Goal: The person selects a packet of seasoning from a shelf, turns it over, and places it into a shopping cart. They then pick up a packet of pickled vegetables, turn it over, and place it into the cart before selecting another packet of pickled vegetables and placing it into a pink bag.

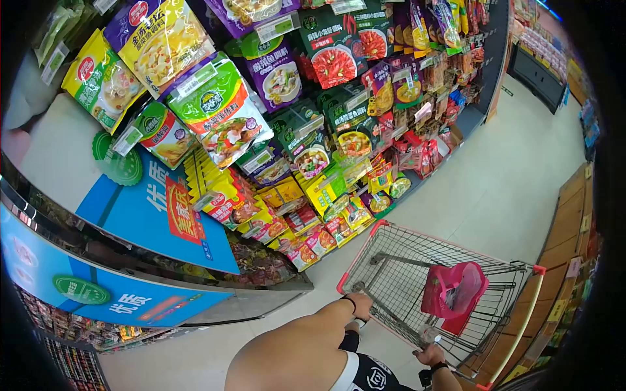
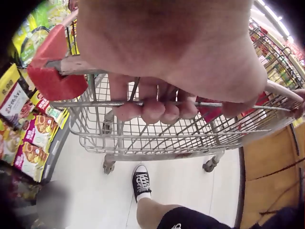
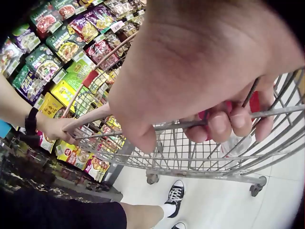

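Note:
A wire shopping cart (image 1: 398,287) with red corner pieces stands beside me. My left hand (image 1: 360,306) grips its near side rim close to a red corner (image 2: 57,71); in the left wrist view the fingers (image 2: 153,111) curl over the rim wire. Farther along the same rim, my right hand (image 1: 430,355) holds on, its fingers (image 3: 220,126) bent round the wire in the right wrist view. A pink bag (image 1: 440,290) with an open top sits inside the cart towards the handle bar (image 1: 531,306). Clear plastic (image 3: 236,145) shows through the wires below the right hand.
Hanging seasoning packets (image 1: 222,117) fill the shelf on the left. A blue display panel (image 1: 137,202) juts out near me. Wooden shelving (image 1: 564,241) runs along the right, and pale floor (image 1: 502,176) stretches ahead between. My shoe (image 2: 141,181) is below the cart's side.

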Motion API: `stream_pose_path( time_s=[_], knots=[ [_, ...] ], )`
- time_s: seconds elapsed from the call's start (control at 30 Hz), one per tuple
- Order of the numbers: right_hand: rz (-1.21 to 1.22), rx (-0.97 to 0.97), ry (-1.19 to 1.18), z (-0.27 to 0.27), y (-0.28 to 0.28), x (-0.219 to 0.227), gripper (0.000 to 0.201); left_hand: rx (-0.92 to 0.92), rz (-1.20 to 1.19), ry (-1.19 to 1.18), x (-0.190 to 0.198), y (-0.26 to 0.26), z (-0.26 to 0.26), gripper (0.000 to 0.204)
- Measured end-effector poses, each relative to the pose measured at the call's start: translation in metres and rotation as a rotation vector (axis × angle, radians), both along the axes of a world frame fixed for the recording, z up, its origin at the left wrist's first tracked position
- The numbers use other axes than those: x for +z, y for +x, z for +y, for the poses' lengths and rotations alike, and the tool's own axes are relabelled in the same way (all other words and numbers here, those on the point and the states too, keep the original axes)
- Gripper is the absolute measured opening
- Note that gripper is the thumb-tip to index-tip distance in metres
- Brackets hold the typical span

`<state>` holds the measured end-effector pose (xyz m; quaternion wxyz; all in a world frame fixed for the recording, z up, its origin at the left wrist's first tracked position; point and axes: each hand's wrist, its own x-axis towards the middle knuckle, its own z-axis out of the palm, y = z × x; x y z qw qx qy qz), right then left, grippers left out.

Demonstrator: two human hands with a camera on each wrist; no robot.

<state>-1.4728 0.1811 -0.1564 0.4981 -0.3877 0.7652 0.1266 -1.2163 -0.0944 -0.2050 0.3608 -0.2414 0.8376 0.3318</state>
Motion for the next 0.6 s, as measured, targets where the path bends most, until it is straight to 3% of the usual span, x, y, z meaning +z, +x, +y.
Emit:
stream_pose_path(
  time_s=[0.07, 0.17, 0.37, 0.6],
  knots=[
    [0.008, -0.031, -0.137, 0.010, -0.010, -0.016, 0.064, -0.023, -0.002, 0.012, -0.025, -0.007, -0.005, 0.050],
    [0.043, 0.006, -0.192, 0.011, -0.020, -0.023, 0.058, -0.020, 0.057, -0.026, -0.001, -0.018, -0.010, 0.049],
    [0.066, -0.034, -0.074, -0.002, -0.028, -0.007, 0.047, 0.048, 0.147, -0.073, -0.036, -0.022, -0.007, 0.053],
    [0.061, 0.012, -0.113, 0.011, -0.039, -0.030, 0.048, 0.047, 0.141, -0.049, -0.037, -0.019, -0.002, 0.051]
  ],
)
